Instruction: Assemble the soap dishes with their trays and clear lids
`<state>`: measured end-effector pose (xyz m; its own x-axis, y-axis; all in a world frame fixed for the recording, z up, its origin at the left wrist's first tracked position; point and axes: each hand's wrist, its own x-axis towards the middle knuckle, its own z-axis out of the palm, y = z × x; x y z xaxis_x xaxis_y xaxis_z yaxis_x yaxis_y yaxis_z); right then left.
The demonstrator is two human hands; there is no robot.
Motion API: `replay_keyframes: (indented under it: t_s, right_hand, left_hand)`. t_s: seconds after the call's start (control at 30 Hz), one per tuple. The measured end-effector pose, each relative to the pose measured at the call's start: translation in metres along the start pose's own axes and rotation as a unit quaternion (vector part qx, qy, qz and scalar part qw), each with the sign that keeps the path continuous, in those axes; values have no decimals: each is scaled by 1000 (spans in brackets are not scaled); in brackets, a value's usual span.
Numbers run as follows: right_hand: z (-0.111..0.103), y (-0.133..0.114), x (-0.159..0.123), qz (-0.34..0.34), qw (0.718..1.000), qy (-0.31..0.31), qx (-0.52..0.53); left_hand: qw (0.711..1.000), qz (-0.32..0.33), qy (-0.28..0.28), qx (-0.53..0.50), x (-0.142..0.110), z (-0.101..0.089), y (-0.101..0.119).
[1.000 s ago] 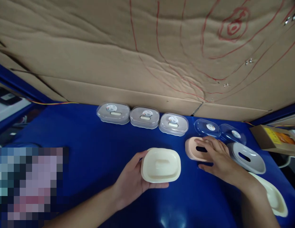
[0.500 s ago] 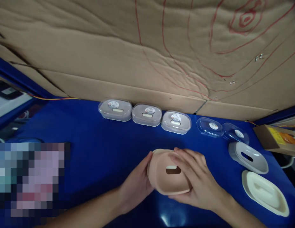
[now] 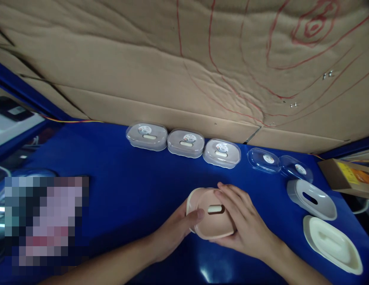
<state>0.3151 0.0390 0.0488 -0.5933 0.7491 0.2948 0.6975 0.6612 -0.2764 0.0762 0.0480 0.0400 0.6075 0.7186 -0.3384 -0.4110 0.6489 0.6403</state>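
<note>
Between my two hands is a pinkish-beige plastic soap dish [image 3: 214, 225] with an oval slot, and a cream bar shows through the slot. My left hand [image 3: 181, 225] grips its left side, the thumb lying over the top face. Around the right side my right hand [image 3: 240, 221] is wrapped, fingers along the far edge and thumb beneath the near edge. At the right lie a grey slotted tray [image 3: 324, 202] and a cream oval tray [image 3: 333, 245].
Three grey covered dishes [image 3: 186, 143] with clear lids stand along the cardboard wall [image 3: 113, 71]. Two loose clear lids [image 3: 264, 160] lie to their right. A cardboard box [image 3: 345, 174] stands at the right edge. A pixelated item [image 3: 53, 217] lies at the left on the blue table [image 3: 113, 190].
My left thumb has moved from the dish's side onto its top face. The cream bar now fills more of the slot. The whole view has shifted slightly.
</note>
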Motion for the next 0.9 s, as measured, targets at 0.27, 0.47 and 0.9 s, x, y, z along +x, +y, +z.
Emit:
replay_keyframes:
  t_s: [0.27,0.47,0.9]
  right_hand:
    - [-3,4,-2,-52,998,-15,43]
    - [15,0,-2,-45,999,-19,21]
    - [-29,154,-33,277,947,20,-163]
  left_hand:
    - [995,41,-3,89,-3,-6,-4]
    - [998,-17,53,-12,-3,-3,-3]
    - [991,-31,75,-102,-1,2,20]
